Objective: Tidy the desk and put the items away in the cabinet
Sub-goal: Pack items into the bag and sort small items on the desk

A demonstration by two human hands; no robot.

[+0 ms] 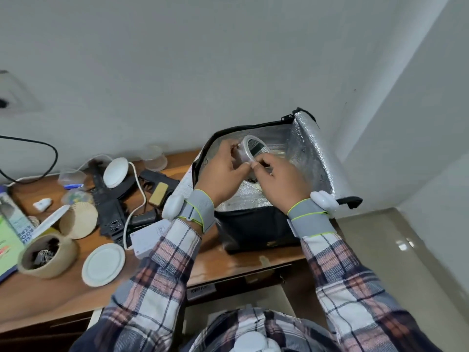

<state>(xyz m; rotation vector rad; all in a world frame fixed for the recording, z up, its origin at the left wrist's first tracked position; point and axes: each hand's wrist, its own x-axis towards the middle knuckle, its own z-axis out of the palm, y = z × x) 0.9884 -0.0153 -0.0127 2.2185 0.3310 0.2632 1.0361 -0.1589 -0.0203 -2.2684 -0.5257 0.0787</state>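
Note:
A small round clear container with a grey lid (pixel 253 148) is held over the open mouth of a black insulated bag (pixel 256 229) with a silver foil lining, standing on the right end of the wooden desk (pixel 228 262). My left hand (pixel 223 171) grips the container's body from the left. My right hand (pixel 281 179) pinches the lid's rim from the lower right. Both wrists carry grey bands with white sensors. Inside the bag, below the hands, something pale shows dimly.
Left of the bag lie a black toy gun (pixel 111 199), a white round device with cable (pixel 115 172), a white lid (pixel 103 264), a paper cup of binder clips (pixel 45 255), a ribbed paper cup (pixel 80 219), clear cups (pixel 154 158), a white card box (pixel 149 237) and books (pixel 10 224). Wall behind.

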